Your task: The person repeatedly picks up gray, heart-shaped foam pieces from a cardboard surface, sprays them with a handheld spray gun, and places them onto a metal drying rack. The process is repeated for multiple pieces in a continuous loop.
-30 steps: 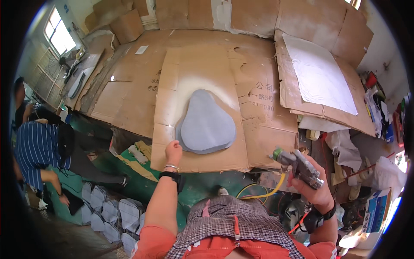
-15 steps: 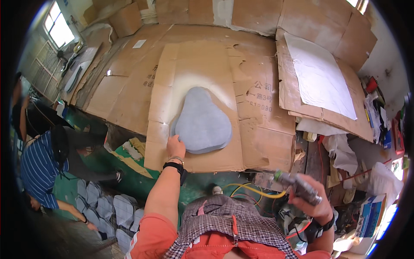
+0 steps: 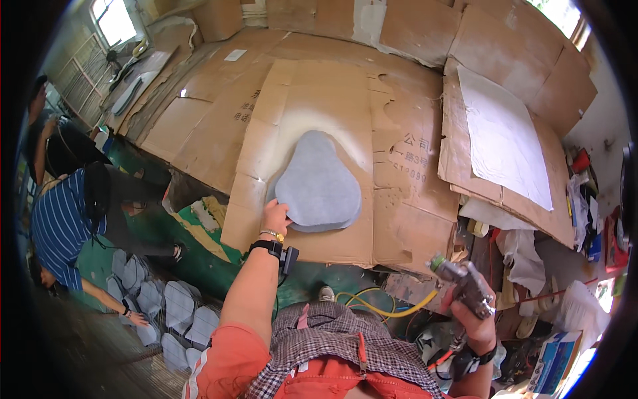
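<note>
Broadly, the bench (image 3: 212,133) is covered with overlapping brown cardboard, torn in places and printed in dark characters, and more cardboard panels (image 3: 306,16) are stood along its far side. Near its middle a narrower cardboard sheet (image 3: 316,86) is laid, whitened in a hazy arc around the far end of a grey pad (image 3: 319,186). The pad is placed flat on this sheet, its narrower end pointed far, and a second layer is seen along its left edge.

The room is lit by a window (image 3: 114,21) at far left and another opening (image 3: 561,13) at far right; the floor (image 3: 299,289) is green. At the right a white sheet (image 3: 508,136) is spread on cardboard, with a clear plastic bag (image 3: 581,309) heaped nearer. At near left, more grey pads (image 3: 179,309) are reached over by a co-worker in a striped shirt (image 3: 63,216).

The pad's near-left edge is partly hidden by the left hand (image 3: 276,216), its fingers bent narrowly there; whether the edge is gripped cannot be told. A metal spray gun (image 3: 465,282) is held in the right hand (image 3: 475,316), beside a yellow hose (image 3: 399,312).
</note>
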`<action>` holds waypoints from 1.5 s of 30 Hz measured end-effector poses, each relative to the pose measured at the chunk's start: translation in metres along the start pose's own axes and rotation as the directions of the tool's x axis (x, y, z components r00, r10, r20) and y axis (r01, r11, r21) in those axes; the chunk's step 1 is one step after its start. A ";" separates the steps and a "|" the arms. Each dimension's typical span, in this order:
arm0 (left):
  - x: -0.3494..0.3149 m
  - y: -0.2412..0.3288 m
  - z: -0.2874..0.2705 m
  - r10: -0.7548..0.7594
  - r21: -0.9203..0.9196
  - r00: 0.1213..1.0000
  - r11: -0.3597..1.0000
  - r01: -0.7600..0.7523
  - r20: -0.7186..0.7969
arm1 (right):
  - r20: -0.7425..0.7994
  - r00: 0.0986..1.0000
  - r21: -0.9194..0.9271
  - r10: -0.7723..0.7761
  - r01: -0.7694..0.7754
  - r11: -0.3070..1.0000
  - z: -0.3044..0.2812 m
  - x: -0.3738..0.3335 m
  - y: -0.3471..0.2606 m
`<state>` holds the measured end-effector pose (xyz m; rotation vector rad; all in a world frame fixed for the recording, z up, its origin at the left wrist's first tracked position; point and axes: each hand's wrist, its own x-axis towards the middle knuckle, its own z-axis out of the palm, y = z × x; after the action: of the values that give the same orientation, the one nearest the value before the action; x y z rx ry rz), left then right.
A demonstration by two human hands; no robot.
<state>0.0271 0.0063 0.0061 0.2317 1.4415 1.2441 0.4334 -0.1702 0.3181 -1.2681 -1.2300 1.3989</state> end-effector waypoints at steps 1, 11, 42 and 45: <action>-0.004 0.003 0.003 -0.003 0.014 1.000 1.000 0.003 -0.020 | 0.041 0.999 0.010 0.032 -0.032 0.999 -0.002 0.001 0.000; -0.028 0.054 0.049 0.095 -0.224 0.951 0.974 -0.028 0.295 | -0.172 0.984 -0.053 -0.050 0.041 0.998 -0.007 0.020 0.019; -0.257 -0.169 -0.578 0.123 -0.424 0.461 0.241 -0.873 -0.879 | 0.364 0.446 -0.888 0.818 -0.099 0.449 0.372 0.024 0.202; -0.235 -0.255 -0.601 -0.064 -0.429 0.429 0.279 -0.859 -0.901 | 0.336 0.395 -0.921 0.855 -0.051 0.385 0.391 0.022 0.223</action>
<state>-0.2607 -0.5958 -0.1821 -0.8931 1.1216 2.7889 0.0468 -0.2265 0.0937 -1.8546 -2.5276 2.1642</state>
